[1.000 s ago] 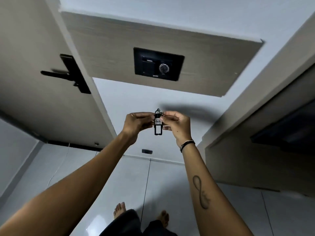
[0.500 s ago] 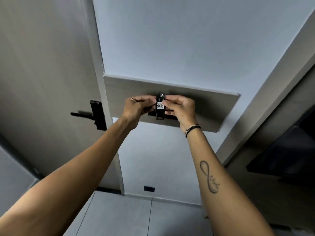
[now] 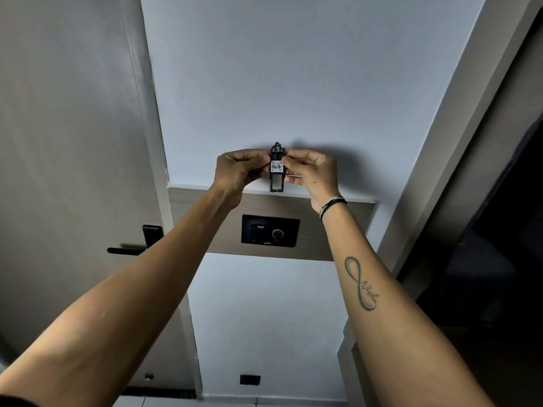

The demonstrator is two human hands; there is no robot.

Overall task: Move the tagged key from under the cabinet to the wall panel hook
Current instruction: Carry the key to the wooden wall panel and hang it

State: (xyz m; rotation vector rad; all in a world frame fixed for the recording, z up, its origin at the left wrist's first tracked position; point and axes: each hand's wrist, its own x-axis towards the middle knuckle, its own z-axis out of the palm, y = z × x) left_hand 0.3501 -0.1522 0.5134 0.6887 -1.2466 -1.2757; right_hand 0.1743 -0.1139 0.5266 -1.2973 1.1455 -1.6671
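Note:
The tagged key [image 3: 276, 168] is a black key fob with a white label reading 407 and a metal ring at its top. I hold it upright against the white wall, just above the top edge of the wooden wall panel [image 3: 349, 230]. My left hand [image 3: 239, 171] pinches its left side and my right hand [image 3: 311, 171] pinches its right side. Below the hands, a black switch plate [image 3: 270, 235] is set in the panel. No hook is visible; the spot behind the fob is hidden.
A grey door with a black lever handle [image 3: 129, 250] stands at the left. A dark cabinet opening [image 3: 484, 259] fills the right side. A small black socket [image 3: 249, 379] sits low on the wall.
Both hands have risen with the key fob, from below the wall panel to just above its top edge. The view has tilted upward, and the switch plate has reappeared below the hands.

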